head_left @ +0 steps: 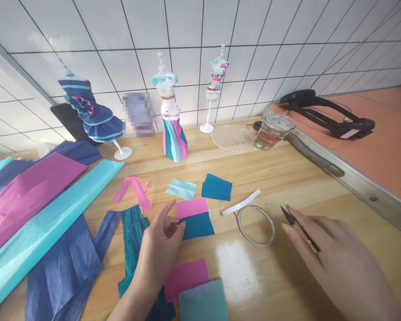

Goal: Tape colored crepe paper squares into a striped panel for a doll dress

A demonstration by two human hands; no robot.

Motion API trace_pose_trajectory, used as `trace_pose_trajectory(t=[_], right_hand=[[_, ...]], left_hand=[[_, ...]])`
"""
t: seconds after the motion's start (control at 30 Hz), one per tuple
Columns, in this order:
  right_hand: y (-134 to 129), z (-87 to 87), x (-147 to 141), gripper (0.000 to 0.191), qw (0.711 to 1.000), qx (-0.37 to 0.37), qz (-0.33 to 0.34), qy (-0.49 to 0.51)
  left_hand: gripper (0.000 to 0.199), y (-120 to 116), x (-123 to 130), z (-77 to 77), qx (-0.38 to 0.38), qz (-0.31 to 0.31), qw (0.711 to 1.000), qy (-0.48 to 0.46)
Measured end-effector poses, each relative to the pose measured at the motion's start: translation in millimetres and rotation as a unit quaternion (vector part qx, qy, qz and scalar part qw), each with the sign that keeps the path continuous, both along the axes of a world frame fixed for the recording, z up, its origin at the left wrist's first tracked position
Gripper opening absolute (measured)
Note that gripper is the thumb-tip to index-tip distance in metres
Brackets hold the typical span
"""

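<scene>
My left hand point(162, 238) rests at the left edge of a two-colour crepe paper piece point(198, 225), pink above and dark blue below, its thumb and fingertips on that edge. A pair of dark tweezers point(299, 229) with a gold-coloured side sits in my right hand point(337, 254), tips pointing up and left. Between the hands lies a roll of white double-sided tape point(241, 225), with a strip point(242, 203) slanting above it. A pale blue paper piece point(181, 188) and a dark blue one point(217, 187) lie just beyond. Nearer me are pink point(187, 276) and grey-teal point(203, 301) squares.
Long crepe paper sheets point(53, 214) cover the left side. At the back stand a mannequin in a blue dress point(90, 107), one in a striped skirt point(174, 138) and a bare-stand one point(217, 84). A lidded cup point(272, 133) and black headgear point(327, 113) are at right.
</scene>
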State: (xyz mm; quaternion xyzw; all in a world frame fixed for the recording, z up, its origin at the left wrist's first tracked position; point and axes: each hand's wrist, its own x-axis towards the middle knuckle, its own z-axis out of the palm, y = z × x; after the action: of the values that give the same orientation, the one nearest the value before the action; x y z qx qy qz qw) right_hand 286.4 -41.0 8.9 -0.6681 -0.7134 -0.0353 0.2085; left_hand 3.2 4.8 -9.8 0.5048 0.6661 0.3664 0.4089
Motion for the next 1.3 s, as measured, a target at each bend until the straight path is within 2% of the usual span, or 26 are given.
trace_pose_trajectory(t=[0.07,0.13,0.27,0.4,0.5,0.57,0.67,0.73,0.9,1.0,1.1,1.3], right_hand=[[2,4.8,-21,0.035,0.993,-0.042,0.068,0.087],[7,7.9,-44,0.038,0.971,-0.111,0.102,0.185],[31,12.4,-79,0.053,0.888,-0.215,0.130,0.386],[57,18.8,-96,0.047,0.835,-0.244,0.140,0.472],[69,19.8,-103,0.047,0.816,-0.271,0.139,0.491],[74,16.6,-107,0.046,0.831,-0.267,0.144,0.465],[81,8.9,-113,0.043,0.882,-0.228,0.155,0.382],[84,4.8,-115,0.043,0.904,-0.212,0.165,0.333],[85,1.3,-114,0.041,0.914,-0.218,0.157,0.304],[82,-0.1,-113,0.040,0.918,-0.237,0.165,0.271],[81,-3.6,-113,0.041,0.930,-0.229,0.189,0.218],[80,-16.4,-115,0.042,0.953,-0.160,0.204,0.154]], left_hand=[[0.051,-1,0,1.0,0.024,0.005,1.000,-0.013],[0.055,-3,1,4.3,0.062,0.022,0.997,-0.044],[0.061,-6,5,16.3,0.083,0.050,0.983,-0.159],[0.063,-4,6,22.8,0.060,0.049,0.969,-0.235],[0.064,0,1,18.0,0.039,0.045,0.970,-0.236],[0.063,3,-3,12.6,0.018,0.040,0.978,-0.205],[0.064,5,-9,6.2,-0.009,0.040,0.990,-0.132],[0.065,6,-12,4.7,-0.017,0.043,0.995,-0.091],[0.069,8,-15,7.3,-0.043,0.056,0.997,-0.043],[0.055,7,-17,8.9,-0.002,0.041,0.998,0.041],[0.036,5,-17,8.0,0.053,0.030,0.985,0.164],[0.011,2,-13,-1.4,0.142,-0.071,0.950,0.268]])
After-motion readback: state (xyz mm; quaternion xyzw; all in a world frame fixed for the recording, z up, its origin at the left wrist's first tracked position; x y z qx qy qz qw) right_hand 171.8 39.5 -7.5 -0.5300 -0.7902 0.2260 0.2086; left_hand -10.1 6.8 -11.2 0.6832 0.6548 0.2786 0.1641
